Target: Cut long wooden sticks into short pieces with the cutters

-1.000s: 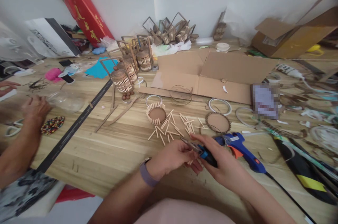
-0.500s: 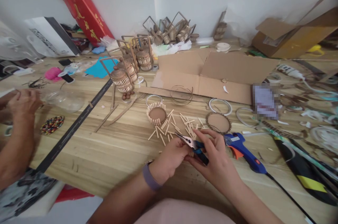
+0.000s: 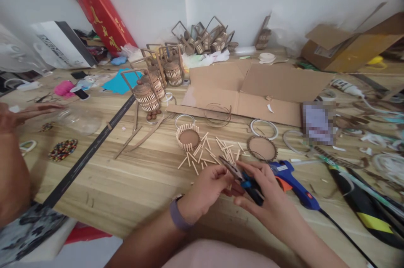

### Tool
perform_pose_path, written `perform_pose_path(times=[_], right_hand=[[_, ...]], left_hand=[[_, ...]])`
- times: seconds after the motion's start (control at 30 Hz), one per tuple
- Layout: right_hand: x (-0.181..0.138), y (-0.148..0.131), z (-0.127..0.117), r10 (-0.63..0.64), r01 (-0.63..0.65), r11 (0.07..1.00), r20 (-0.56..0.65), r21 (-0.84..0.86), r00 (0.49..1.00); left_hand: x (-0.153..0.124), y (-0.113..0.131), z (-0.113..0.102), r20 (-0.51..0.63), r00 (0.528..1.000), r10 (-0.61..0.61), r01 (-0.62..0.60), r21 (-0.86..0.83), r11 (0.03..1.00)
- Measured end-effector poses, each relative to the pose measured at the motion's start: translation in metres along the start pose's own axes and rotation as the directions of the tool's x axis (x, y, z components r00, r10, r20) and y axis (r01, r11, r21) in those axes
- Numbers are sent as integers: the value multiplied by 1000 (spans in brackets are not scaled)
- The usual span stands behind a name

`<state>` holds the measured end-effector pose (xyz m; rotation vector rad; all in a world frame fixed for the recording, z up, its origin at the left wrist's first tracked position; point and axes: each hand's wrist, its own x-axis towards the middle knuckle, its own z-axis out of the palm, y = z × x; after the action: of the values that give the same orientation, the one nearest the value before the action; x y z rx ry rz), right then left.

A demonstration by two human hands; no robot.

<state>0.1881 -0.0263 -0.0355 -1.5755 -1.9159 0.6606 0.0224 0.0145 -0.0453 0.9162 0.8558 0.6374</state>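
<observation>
My right hand (image 3: pixel 267 188) is closed around a pair of pliers (image 3: pixel 234 170) with dark blue and black handles, their jaws pointing up and left. Close beside it, my left hand (image 3: pixel 206 186) has its fingers pinched together under the jaws. What the left fingers hold is hidden. Just beyond both hands lie several loose short wooden sticks (image 3: pixel 191 162). Behind them stands a small round cardboard base (image 3: pixel 189 138) ringed with upright sticks. A second cardboard disc (image 3: pixel 261 148) with a dark notched rim lies to the right, without upright sticks.
A blue glue gun (image 3: pixel 295 186) lies right of my right hand, its cord running toward the front edge. Flattened cardboard (image 3: pixel 217 85) lies behind. Small lidded baskets (image 3: pixel 147 97) stand back left. At far left, a co-worker's hand (image 3: pixel 34 112) is near a clear plastic container (image 3: pixel 78 120).
The pliers and my right hand have shifted slightly right and down, a little away from my left fingers. The co-worker's hands have moved apart, one now stretched out flat.
</observation>
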Motion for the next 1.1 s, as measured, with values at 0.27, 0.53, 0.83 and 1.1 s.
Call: perform_pose_path(times=[0.27,0.53,0.83,1.1], right_hand=[[-22,6,-61,298,-350,926,292,144,909],[-18,0,-62,418,-568,790,474,231,775],[-5,-12,-52,434,-641,705,531,303,728],[0,-19,-48,360,-593,732,548,337,755]], left_hand=[[-6,10,-2,-21,999,-25,26,35,999],[-7,8,-2,97,994,-49,38,103,994],[-9,5,-1,201,977,-66,48,95,994],[-8,3,0,213,974,-83,64,95,993]])
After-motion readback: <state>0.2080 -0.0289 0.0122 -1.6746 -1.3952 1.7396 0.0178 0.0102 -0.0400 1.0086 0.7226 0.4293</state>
